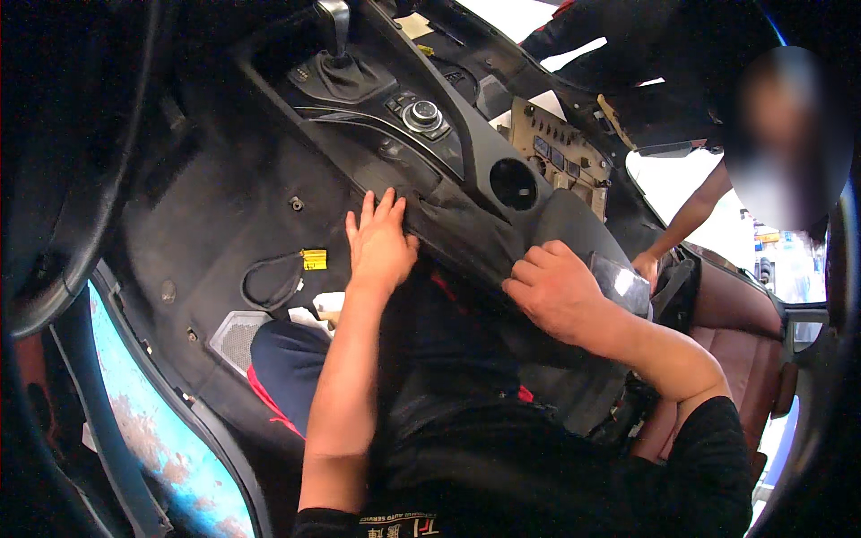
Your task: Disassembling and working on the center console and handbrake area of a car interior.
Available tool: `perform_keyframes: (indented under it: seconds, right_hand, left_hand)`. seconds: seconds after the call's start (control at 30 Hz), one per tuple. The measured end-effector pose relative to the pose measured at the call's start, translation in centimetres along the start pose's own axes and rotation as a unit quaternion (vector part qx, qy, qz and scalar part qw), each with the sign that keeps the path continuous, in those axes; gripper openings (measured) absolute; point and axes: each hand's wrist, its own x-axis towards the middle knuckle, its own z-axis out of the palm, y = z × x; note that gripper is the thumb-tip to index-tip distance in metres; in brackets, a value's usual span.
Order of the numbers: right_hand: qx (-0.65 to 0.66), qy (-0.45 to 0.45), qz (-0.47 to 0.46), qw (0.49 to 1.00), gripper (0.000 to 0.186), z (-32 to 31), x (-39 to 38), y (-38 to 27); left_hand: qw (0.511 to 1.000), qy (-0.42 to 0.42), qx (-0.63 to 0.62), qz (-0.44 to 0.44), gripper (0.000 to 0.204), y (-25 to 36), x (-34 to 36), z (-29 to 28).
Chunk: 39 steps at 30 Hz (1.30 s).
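Observation:
A black centre console [448, 81] runs slantwise through the car's interior. It carries a gear lever [334, 31], a round control knob [423, 113] and a round cup-holder opening [513, 184]. My left hand [381, 247] lies with fingers stretched out against the console's near side panel. My right hand [558, 291] is closed, its fingers curled at the console's rear side edge beside the armrest [578, 224]; the fingertips are partly hidden. At the console's rear end, another person's hand [647, 269] reaches in from the right, near a clear plastic-looking piece [619, 282].
A cable loop with a yellow tag [314, 259] lies on the dark floor carpet [215, 179]. The steering wheel [108, 215] curves along the left. Beyond the console is a beige module with connectors [558, 148]. A dark red seat [735, 296] stands at right.

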Motion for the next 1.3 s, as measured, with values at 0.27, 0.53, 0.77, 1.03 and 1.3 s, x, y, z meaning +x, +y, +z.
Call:
perform_keyframes:
  seconds: [0.27,0.53,0.77,1.03,1.3]
  right_hand:
    - [0.086,0.042,0.05,0.994,0.054,-0.1,3.4,2.0]
    - [-0.028,-0.196,0.077,0.977,0.047,-3.2,6.6,2.2]
    - [0.098,0.058,0.153,0.982,0.027,2.3,8.3,3.1]
    - [-0.187,-0.222,0.057,0.955,0.018,1.5,7.2,-0.1]
    - [0.083,-0.037,0.204,0.975,0.035,-1.7,10.1,3.1]
  left_hand:
    - [0.975,0.107,-0.171,0.097,0.064,0.1,1.5,0.7]
    - [0.989,0.042,0.045,0.133,0.049,2.0,-0.9,1.0]
    - [0.918,0.032,-0.394,0.006,0.07,2.8,-0.4,-0.5]
    - [0.989,0.027,-0.146,0.027,0.082,4.4,-1.8,3.5]
    - [0.994,-0.084,0.057,0.051,0.081,5.3,-1.3,-0.6]
